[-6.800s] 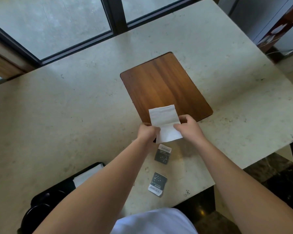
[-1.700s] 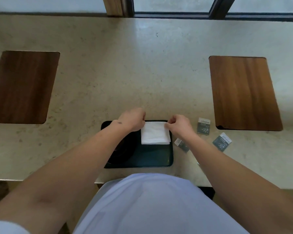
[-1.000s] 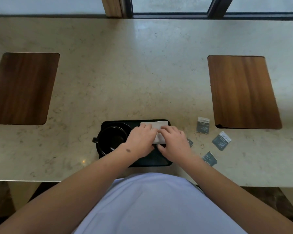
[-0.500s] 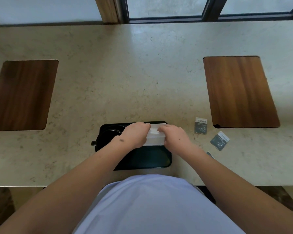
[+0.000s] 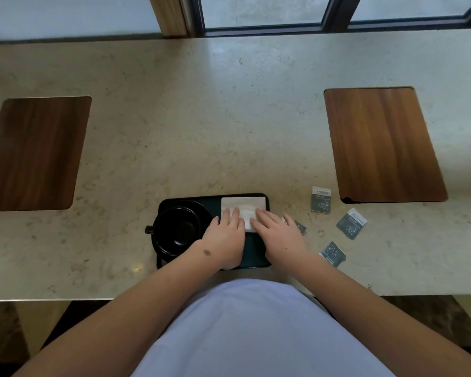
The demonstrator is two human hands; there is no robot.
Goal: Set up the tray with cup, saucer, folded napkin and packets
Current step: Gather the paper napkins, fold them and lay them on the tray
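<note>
A black tray [image 5: 256, 261] lies at the counter's near edge. On its left half stands a black cup [image 5: 178, 230] on a black saucer [image 5: 205, 210], handle pointing left. The folded white napkin [image 5: 244, 207] lies flat on the tray's far right part. My left hand [image 5: 226, 238] and my right hand [image 5: 279, 235] both rest palm down on the napkin's near edge, fingers flat and slightly apart. Several dark grey packets lie on the counter right of the tray: one [image 5: 321, 200], another [image 5: 351, 223], a third [image 5: 332, 253], and one [image 5: 299, 227] partly hidden by my right hand.
Two wooden boards are set in the beige stone counter [image 5: 201, 126], one at the left [image 5: 33, 153] and one at the right [image 5: 381, 145]. A window frame [image 5: 261, 25] runs along the far side. The counter's near edge is close to my body.
The napnkin came from the right board area onto the tray. Since half a second ago my hands went from pinching it to lying flat on it.
</note>
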